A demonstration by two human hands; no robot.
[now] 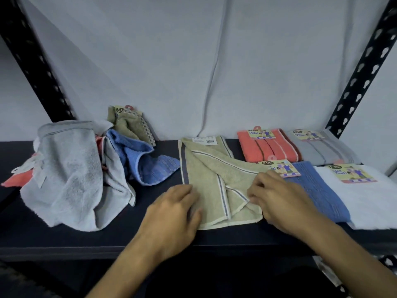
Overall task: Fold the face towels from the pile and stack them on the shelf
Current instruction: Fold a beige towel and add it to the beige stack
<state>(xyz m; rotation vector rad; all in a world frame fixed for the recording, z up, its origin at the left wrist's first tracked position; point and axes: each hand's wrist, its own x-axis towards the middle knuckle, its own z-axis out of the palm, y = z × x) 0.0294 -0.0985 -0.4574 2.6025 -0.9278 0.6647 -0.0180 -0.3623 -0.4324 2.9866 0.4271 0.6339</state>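
A beige face towel with blue-grey stripes lies half folded in the middle of the dark shelf. My left hand rests on its lower left edge with fingers bent over the cloth. My right hand pinches a folded flap near the towel's lower right corner. An unfolded pile sits at the left: a grey towel, a blue towel, a beige towel and some coral cloth. Folded towels lie at the right: coral, grey, blue and white.
Black perforated shelf uprights stand at the back left and back right. A pale cloth backdrop hangs behind the shelf. Paper labels sit on the folded towels.
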